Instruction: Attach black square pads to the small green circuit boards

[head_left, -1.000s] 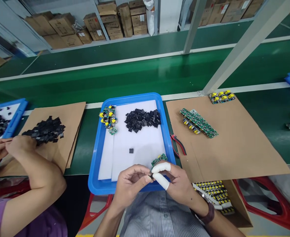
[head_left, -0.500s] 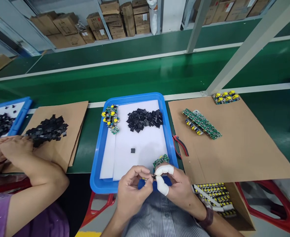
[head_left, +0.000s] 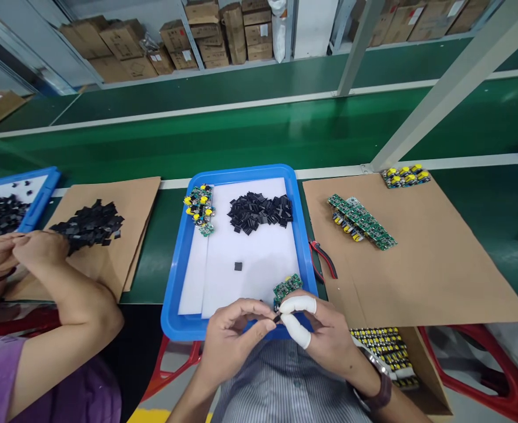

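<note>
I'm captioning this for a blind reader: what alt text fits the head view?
Two hands meet over the near rim of a blue tray: the right hand, with white finger cots, holds a small green board, while the left hand pinches a tiny black part against it. A pile of black parts lies in the tray.

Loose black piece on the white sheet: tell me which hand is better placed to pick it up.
Probably the left hand. The loose black piece lies above it on the tray's white sheet, while the right hand sits farther right and holds a green circuit board.
</note>
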